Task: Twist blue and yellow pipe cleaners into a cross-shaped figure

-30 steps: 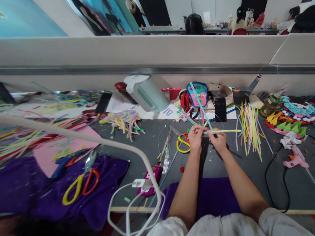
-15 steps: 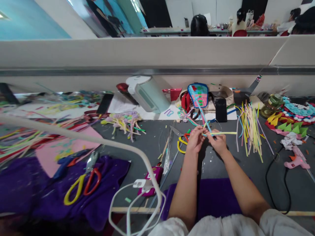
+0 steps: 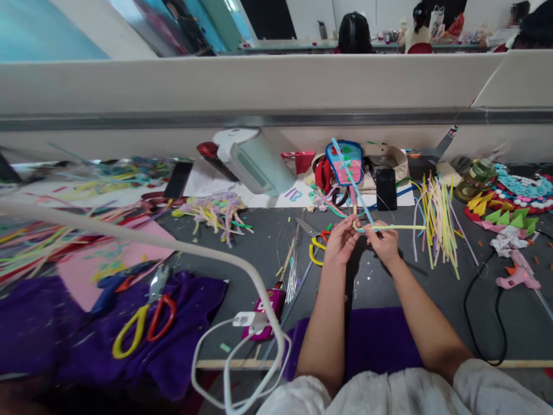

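Both hands meet above the grey table, right of centre. My left hand pinches the yellow looped end of some pipe cleaners. My right hand is closed on the same piece close beside it. A pale yellow pipe cleaner sticks out to the right, past my right hand. From between the hands a light blue pipe cleaner rises up and to the left, across a blue-edged pouch. Scissors with yellow and orange handles lie just left of my left hand.
Loose pipe cleaners and a pink glue gun lie on the right. A black phone lies behind the hands. Left are large scissors on purple cloth, and a white cable crossing the foreground. People sit beyond the partition.
The view has shifted slightly. The fingers of my left hand have spread a little, and the pale yellow pipe cleaner reaches farther right.
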The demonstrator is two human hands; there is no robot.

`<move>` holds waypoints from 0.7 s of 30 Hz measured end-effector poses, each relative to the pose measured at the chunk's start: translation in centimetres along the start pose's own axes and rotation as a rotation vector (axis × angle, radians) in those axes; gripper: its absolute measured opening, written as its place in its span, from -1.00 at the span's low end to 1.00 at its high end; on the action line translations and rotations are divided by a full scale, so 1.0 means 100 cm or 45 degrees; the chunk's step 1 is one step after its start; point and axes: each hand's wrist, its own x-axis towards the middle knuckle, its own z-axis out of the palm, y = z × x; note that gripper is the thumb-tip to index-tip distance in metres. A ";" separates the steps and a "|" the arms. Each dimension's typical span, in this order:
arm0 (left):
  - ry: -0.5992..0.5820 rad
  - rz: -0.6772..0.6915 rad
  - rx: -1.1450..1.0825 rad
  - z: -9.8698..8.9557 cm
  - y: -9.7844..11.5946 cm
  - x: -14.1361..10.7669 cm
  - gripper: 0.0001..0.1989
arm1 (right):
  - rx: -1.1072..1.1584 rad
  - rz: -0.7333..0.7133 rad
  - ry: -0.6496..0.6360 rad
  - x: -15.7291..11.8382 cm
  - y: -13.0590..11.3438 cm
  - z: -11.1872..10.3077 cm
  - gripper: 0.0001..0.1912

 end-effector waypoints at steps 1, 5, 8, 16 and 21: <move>0.020 0.009 0.010 0.000 -0.001 0.000 -0.80 | 0.061 0.049 0.015 0.000 0.001 0.001 -0.73; 0.033 0.026 0.023 -0.002 -0.004 0.002 -0.77 | 0.277 0.194 0.100 0.000 0.003 0.004 -0.70; 0.038 0.006 -0.009 -0.002 -0.006 0.003 -0.75 | 0.372 0.268 0.136 0.000 0.002 0.004 -0.69; -0.036 0.011 -0.055 0.001 -0.007 0.001 -0.74 | 0.545 0.374 0.174 0.003 -0.007 0.003 -0.69; -0.004 0.129 0.072 0.004 -0.006 0.000 -0.67 | 0.532 0.407 0.174 0.004 -0.004 0.003 -0.66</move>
